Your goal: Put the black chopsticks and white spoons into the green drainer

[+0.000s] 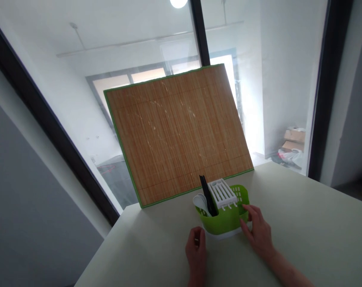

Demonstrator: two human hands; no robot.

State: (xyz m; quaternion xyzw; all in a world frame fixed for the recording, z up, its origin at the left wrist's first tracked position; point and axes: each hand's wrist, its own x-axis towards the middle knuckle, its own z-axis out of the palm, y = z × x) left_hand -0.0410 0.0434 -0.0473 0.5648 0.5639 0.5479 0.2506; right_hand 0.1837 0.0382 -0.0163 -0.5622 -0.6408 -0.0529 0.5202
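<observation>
From where I stand, taking the person's straight-ahead as twelve, a green basket [221, 226] sits on the pale counter [291, 215] at about one o'clock. Its white base [221, 236] shows along the near edge.

The right hand [254, 226] is at the basket's four o'clock, thumb and fingers parted part-way round that end, fingertips up by the rim; I can't tell whether they grip it. The left hand [196, 245] sits at the seven to eight o'clock side, fingers curled in toward the thumb in a loose, nearly closed shape. I can't make out whether anything is inside it.

White spoons [201, 202] stand in the basket toward nine to ten o'clock, bowls up, and just beside them slim black utensils [209, 199] lean up and outward. Next to those, toward twelve, a white slotted rack [222, 192] with small hooks rests tilted at the top.

Off at the basket's eleven o'clock a bamboo mat [181, 135] edged in green stands propped on the counter. Beyond the glass, toward two, there are cardboard boxes [294, 137].
</observation>
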